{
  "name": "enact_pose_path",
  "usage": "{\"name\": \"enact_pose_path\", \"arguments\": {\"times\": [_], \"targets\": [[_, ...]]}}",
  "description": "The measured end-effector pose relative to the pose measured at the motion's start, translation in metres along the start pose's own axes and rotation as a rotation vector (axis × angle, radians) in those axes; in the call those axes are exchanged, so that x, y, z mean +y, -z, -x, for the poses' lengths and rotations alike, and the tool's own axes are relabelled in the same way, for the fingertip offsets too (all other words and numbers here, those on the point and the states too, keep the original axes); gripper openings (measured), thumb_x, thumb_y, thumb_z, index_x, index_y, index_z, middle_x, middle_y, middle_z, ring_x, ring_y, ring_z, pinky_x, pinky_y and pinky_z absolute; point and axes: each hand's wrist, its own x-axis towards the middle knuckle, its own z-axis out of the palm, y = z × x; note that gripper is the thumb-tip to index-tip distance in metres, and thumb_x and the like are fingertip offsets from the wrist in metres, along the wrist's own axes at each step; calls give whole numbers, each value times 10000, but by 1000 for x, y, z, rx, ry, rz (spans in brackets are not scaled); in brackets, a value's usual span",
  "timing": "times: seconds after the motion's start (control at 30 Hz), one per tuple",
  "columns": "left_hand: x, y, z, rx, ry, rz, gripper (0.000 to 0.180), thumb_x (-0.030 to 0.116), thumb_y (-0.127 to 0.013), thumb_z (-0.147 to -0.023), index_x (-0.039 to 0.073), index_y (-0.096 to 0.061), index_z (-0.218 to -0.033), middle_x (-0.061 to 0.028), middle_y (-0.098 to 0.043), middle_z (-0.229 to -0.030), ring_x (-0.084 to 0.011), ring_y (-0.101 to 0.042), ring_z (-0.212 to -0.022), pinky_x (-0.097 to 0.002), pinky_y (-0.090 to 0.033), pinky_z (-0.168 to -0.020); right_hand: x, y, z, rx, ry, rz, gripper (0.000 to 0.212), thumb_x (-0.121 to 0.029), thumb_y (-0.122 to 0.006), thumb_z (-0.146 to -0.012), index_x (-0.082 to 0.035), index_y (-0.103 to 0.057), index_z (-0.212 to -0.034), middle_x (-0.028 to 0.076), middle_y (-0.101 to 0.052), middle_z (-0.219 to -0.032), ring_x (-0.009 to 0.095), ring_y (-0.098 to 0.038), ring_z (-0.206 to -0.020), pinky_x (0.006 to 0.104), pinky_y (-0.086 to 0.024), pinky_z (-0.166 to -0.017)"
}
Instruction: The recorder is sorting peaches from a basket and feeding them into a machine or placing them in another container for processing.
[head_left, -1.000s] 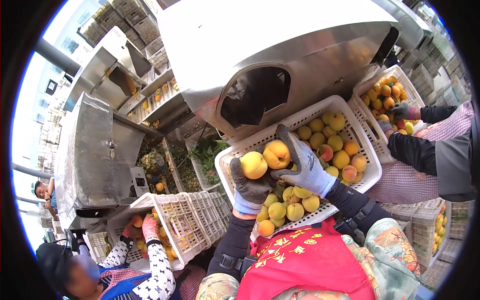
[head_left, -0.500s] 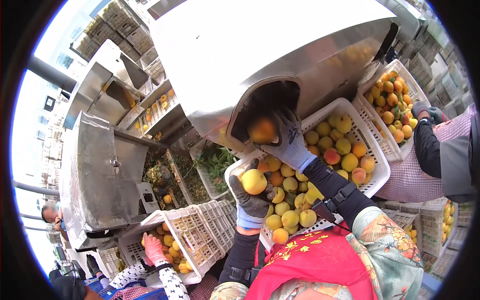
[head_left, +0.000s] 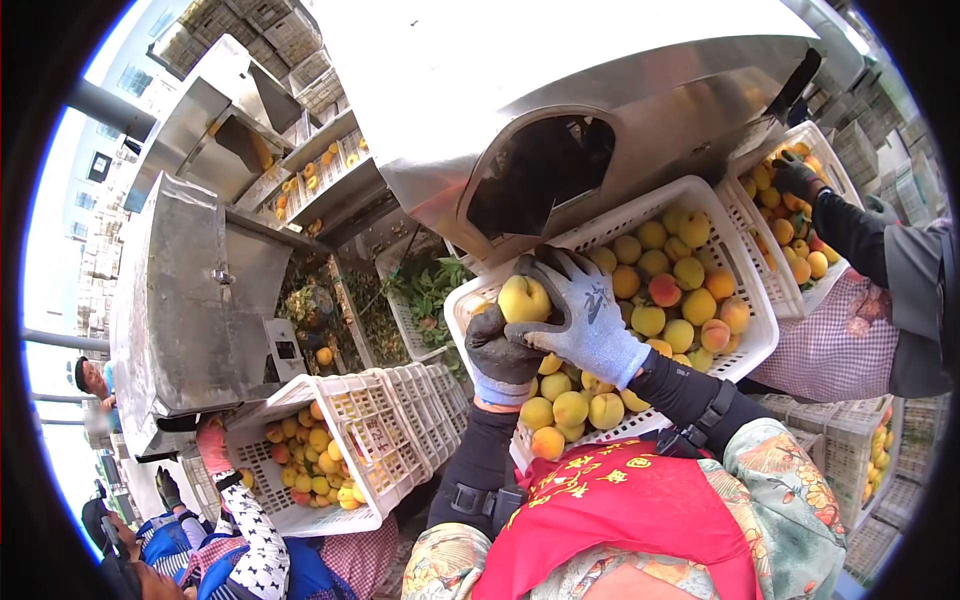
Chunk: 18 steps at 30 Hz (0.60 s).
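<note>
A yellow peach is held between my two gloved hands, above the left part of a white plastic crate. My left hand, in a grey-and-blue work glove, is curled under and around its near side. My right hand, gloved the same way, closes on it from the right and the far side, its fingers partly hiding it. Under and beside my hands, the crate is full of loose yellow and orange-red peaches. Just beyond lies the dark oval opening of a metal machine.
A co-worker's pink glove is beside a tilted crate of peaches at left. At right, another person's dark glove reaches into a further peach crate. Green leaves fill a bin behind my left hand.
My right hand has come out of the machine opening and joined my left hand at a peach. The pink-gloved hand has moved left, out of its crate; the person at right now reaches into theirs.
</note>
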Motion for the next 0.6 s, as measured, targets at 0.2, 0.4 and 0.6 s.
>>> {"name": "enact_pose_path", "arguments": {"times": [0.2, 0.4, 0.6], "targets": [[-19, 7, -8, -97, -48, -79, 398, 211, -485, -967, 20, -475, -1316, -139, -555, -1259, -263, -532, -1176, -437, -417, -1034, 24, 7, -12, 129, 98, -121, 770, -363, -784, -652, -74, -511, -1312, 173, -560, -1245, 385, -472, -1178, 482, -298, -1069], [-31, 35, 20, -73, 83, -1477, 547, 244, -585, -891, 103, -440, -1398, -135, -509, -1344, -294, -508, -1226, -426, -395, -1044, 50, -11, -43, 198, 42, 44, 788, -358, -764, -690, -60, -464, -1356, 178, -524, -1302, 344, -446, -1241, 491, -244, -1126], [-63, 28, 68, -838, 498, -2428, 646, 244, -637, -792, 174, -441, -1404, -186, -416, -1420, -393, -417, -1283, -529, -327, -1040, 78, -29, -80, 268, 99, 50, 779, -339, -742, -730, -59, -431, -1387, 174, -495, -1338, 347, -425, -1267, 494, -252, -1119]]}}
